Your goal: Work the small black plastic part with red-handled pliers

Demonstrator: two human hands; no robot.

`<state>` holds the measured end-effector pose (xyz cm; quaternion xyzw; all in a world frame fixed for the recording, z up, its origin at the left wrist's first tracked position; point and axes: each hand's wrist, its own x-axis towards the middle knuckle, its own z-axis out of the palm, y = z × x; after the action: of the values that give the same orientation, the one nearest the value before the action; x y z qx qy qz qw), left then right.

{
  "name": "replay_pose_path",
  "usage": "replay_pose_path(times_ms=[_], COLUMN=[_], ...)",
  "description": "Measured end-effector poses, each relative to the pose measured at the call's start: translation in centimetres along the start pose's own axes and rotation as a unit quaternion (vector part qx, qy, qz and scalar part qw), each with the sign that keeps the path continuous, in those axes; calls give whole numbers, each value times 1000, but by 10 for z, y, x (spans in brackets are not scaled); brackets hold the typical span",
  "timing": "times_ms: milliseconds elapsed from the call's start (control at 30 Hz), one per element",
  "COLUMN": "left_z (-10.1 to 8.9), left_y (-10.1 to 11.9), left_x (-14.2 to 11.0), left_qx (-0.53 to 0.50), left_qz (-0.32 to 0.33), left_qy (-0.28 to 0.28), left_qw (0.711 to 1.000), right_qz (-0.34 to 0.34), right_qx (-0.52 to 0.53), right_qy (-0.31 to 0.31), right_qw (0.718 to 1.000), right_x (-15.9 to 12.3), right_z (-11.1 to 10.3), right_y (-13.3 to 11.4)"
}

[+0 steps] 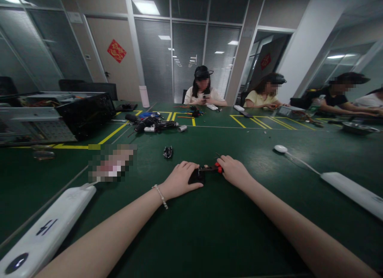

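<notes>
My left hand [180, 181], with a beaded bracelet [160, 196] at the wrist, grips a small dark block-like part [198, 177] against the green table. Its thumb lies along the near side and the fingers rest over the far side. My right hand [235, 171] is closed round the red handles of a pair of pliers [213, 169]. The pliers' dark jaws point left and reach the top edge of the dark part; whether they grip it I cannot tell. Beyond my left hand lies a small black and silver piece [168, 152], apart from both hands.
A pile of black tools and cables [152, 123] lies farther back. An open computer case [54, 118] stands at the left. White bar-shaped devices with cords lie at the left [50, 230] and right [350, 190]. Several people sit across the green table [227, 238].
</notes>
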<state>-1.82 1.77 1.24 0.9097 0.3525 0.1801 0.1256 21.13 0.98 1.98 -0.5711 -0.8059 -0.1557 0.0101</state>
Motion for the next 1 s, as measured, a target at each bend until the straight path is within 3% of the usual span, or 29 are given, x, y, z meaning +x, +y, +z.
replay_pose_path(times_ms=[1000], left_z=[-2], left_y=[2], left_x=[-1], left_qx=[6], left_qz=[-7], left_qy=[-4], left_qw=[1000], right_qz=[-21], right_qx=[9], right_qy=[10], right_qw=[1000], right_x=[0], right_z=[4], right_y=[2])
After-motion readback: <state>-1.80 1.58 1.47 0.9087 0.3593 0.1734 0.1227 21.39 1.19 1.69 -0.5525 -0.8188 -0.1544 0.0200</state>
